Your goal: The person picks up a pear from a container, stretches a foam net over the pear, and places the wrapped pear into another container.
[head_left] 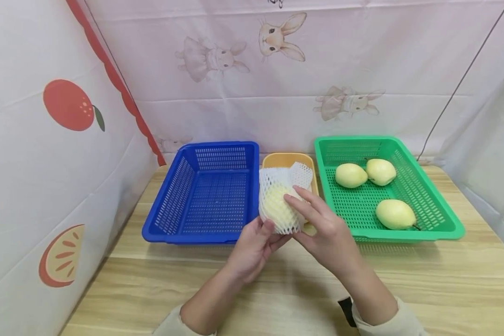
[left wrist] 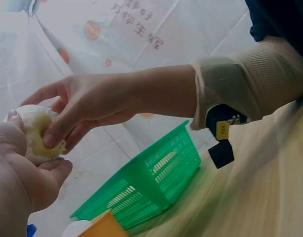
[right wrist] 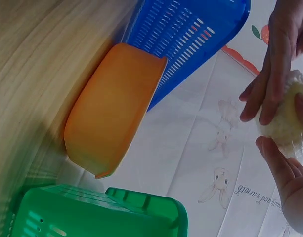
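A pale yellow pear (head_left: 278, 205) sits inside a white foam net sleeve (head_left: 273, 175), held up over the table's middle. My left hand (head_left: 254, 249) grips its lower left side, the thumb near the net's edge. My right hand (head_left: 329, 233) holds it from the right, with fingertips on the netting. In the left wrist view, the right thumb presses on the bare end of the pear (left wrist: 38, 129). Both hands also show around the netted pear (right wrist: 287, 121) in the right wrist view. Beyond the hands stands an orange-yellow container (head_left: 287, 157), partly hidden by the sleeve.
A blue perforated basket (head_left: 218, 205) stands left of the container. On the right, a green basket (head_left: 344, 210) holds three bare pears, one of them a pear (head_left: 395, 214) near its front. A printed cloth wall (head_left: 252, 116) rises behind the wooden table (head_left: 277, 303).
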Available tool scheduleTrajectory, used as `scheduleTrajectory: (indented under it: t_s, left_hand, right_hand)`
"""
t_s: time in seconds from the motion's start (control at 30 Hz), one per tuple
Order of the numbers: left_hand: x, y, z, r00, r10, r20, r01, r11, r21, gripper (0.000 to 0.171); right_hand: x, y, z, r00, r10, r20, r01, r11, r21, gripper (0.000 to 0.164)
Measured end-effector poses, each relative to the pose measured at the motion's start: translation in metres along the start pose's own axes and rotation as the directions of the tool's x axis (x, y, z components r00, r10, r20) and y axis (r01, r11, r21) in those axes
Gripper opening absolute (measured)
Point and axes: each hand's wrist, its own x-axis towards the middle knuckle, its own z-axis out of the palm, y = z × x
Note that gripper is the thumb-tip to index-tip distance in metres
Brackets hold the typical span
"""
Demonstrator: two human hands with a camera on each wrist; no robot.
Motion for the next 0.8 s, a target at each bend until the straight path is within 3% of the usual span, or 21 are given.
scheduleTrajectory:
  t_s: [0.23, 0.37, 0.53, 0.63, 0.73, 0.8]
  left_hand:
    - [-0.001, -0.006, 0.004, 0.999, 0.005, -0.052, -0.006, 1.0, -0.014, 0.069]
    - [0.0, -0.002, 0.003, 0.997, 0.007, -0.07, -0.004, 0.999, 0.036, 0.062]
    - [0.0, 0.008, -0.001, 0.997, 0.05, -0.057, -0.045, 0.996, 0.074, 0.071]
    - [-0.001, 0.014, -0.003, 0.993, 0.073, -0.089, -0.062, 0.99, 0.126, 0.074]
    - [0.0, 0.021, -0.007, 0.976, 0.133, -0.173, -0.082, 0.959, 0.272, 0.071]
    - [0.0, 0.029, -0.013, 0.954, 0.217, -0.209, -0.113, 0.9, 0.421, 0.073]
  right_hand:
    - [-0.001, -0.001, 0.004, 0.999, 0.008, -0.053, -0.01, 0.999, -0.043, 0.067]
    - [-0.003, -0.001, 0.007, 0.996, 0.008, -0.093, -0.011, 0.999, -0.035, 0.062]
    - [-0.003, -0.003, 0.013, 0.988, -0.03, -0.15, 0.032, 0.999, 0.007, 0.059]
    - [-0.003, -0.006, 0.017, 0.99, -0.068, -0.126, 0.071, 0.997, 0.017, 0.061]
    - [-0.004, -0.009, 0.019, 0.996, -0.086, -0.033, 0.088, 0.995, 0.05, 0.064]
    - [-0.003, -0.009, 0.018, 0.995, -0.093, 0.034, 0.091, 0.994, 0.065, 0.065]
